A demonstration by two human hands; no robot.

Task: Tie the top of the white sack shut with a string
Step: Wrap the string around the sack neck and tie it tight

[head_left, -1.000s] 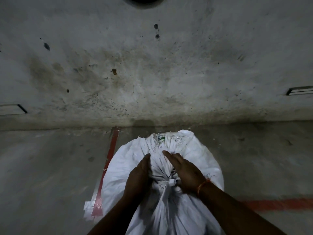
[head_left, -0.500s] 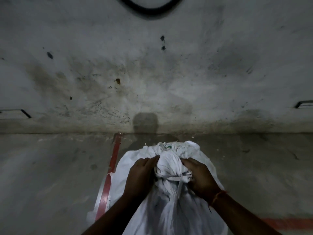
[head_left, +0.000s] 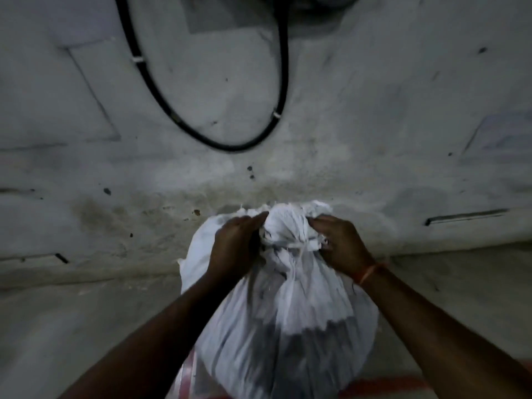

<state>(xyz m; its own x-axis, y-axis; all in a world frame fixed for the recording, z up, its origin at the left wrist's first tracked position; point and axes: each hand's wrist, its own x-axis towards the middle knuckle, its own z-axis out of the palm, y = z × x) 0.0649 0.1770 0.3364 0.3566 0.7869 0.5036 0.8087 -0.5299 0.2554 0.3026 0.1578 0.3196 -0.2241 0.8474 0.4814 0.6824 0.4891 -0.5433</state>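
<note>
White sack (head_left: 282, 321) sits lower centre of frame, neck bunched w/ string (head_left: 305, 245) round it, left hand (head_left: 234, 249) & right hand (head_left: 339, 243) pinching either side; slack pull and, I reckon, knot slips.

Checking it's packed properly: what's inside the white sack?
Cannot be seen. The white sack bulges full, but its gathered neck is bound by string, and the left hand and right hand grip it.

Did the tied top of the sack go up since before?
Yes. The sack's bunched top now reaches the wall's base line, well above the floor, where earlier it sat lower, beside the red floor stripe. Both hands rose with it.
</note>
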